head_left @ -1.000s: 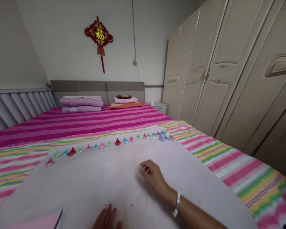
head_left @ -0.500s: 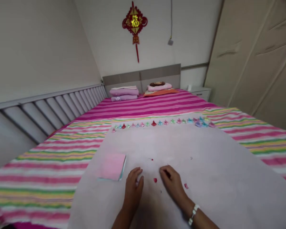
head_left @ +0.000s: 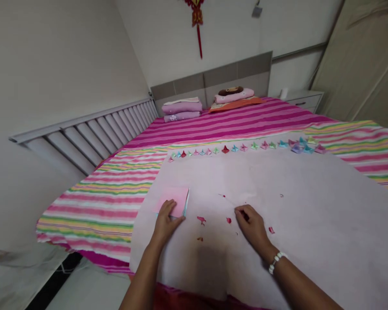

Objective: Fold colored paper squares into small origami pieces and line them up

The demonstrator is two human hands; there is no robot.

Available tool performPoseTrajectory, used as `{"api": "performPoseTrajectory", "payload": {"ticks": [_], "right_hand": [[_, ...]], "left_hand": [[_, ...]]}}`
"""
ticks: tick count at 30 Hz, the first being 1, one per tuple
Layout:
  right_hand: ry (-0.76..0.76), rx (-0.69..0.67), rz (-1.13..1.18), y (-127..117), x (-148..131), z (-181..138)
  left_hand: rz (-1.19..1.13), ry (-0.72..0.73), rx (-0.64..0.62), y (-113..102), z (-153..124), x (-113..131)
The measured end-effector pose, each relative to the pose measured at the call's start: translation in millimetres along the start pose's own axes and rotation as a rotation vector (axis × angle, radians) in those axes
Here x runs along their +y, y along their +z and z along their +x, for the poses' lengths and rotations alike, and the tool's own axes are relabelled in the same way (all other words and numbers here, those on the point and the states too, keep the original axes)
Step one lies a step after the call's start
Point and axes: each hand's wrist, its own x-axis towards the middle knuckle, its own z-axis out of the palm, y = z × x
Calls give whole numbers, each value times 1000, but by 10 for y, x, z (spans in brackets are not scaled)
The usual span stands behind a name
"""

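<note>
My left hand [head_left: 164, 221] is open, with fingers resting on the near edge of a stack of square paper [head_left: 175, 197], pink on top with pale blue sheets showing below. My right hand [head_left: 251, 226] is closed in a pinch just above the white sheet [head_left: 265, 181]; whatever its fingers hold, if anything, is too small to make out. Around it lie small red scraps [head_left: 229, 220], another red scrap [head_left: 271, 230] to its right and a torn pinkish-red piece [head_left: 201, 220] to its left. A brownish bit [head_left: 199, 239] lies nearer me.
Along the sheet's far edge runs a row of small folded paper pieces [head_left: 225, 149] in several colours, bunched at the right end [head_left: 302, 147]. A striped bedspread [head_left: 110, 189] lies under the sheet. Folded bedding [head_left: 182, 107] sits by the headboard; a grey rail [head_left: 84, 120] borders the left.
My left hand has moved left from the middle of the sheet onto the paper stack. My right hand keeps its pinch among the scraps. The view has tilted down and turned.
</note>
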Motion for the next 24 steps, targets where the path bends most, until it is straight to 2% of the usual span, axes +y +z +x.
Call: {"api": "performPoseTrajectory", "payload": {"ticks": [4,14,19,24], "right_hand": [[-17,9,-34,2,-2,4],[-49,27,-80,20,50,17],[-57,37,-89,22,47,19],[-63,23,-72,17,40,4]], "left_hand": [[52,42,-73,30,-3,-95],[76,-91,-171,-20,84,-162],[64,-117,-184,-15,90,-207],[75,-82,-196,-51,69,-167]]}}
